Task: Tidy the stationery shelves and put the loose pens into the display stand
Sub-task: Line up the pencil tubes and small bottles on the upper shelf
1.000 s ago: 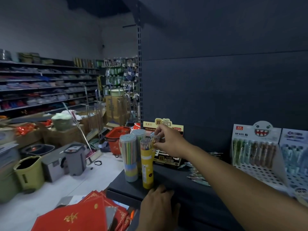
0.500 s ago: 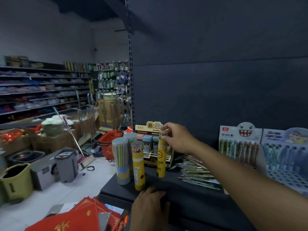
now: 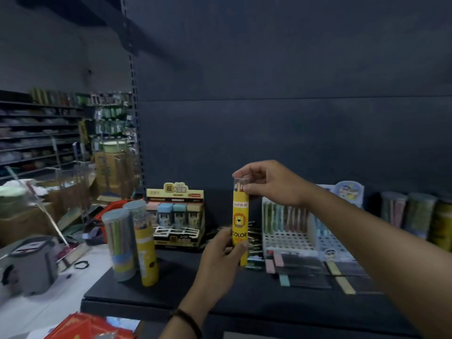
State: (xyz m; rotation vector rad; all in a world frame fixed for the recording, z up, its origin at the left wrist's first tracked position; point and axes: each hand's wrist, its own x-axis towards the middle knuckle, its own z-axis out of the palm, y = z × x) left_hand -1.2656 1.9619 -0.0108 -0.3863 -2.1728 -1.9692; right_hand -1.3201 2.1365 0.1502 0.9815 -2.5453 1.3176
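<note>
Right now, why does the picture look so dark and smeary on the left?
Head view: dim light leaves the back wall almost black; the grey bin at the left edge is blurred; the yellow pencil tube is sharp, COLOR readable.

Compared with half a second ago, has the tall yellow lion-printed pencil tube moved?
Yes. The yellow lion-printed pencil tube has gone up off the dark shelf and rightward, clear of the eraser display box, now held between left hand and right hand.

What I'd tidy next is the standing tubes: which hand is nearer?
Left. The left hand, low on the lion tube, is right of the standing tubes; the right hand higher, farther right.
</note>
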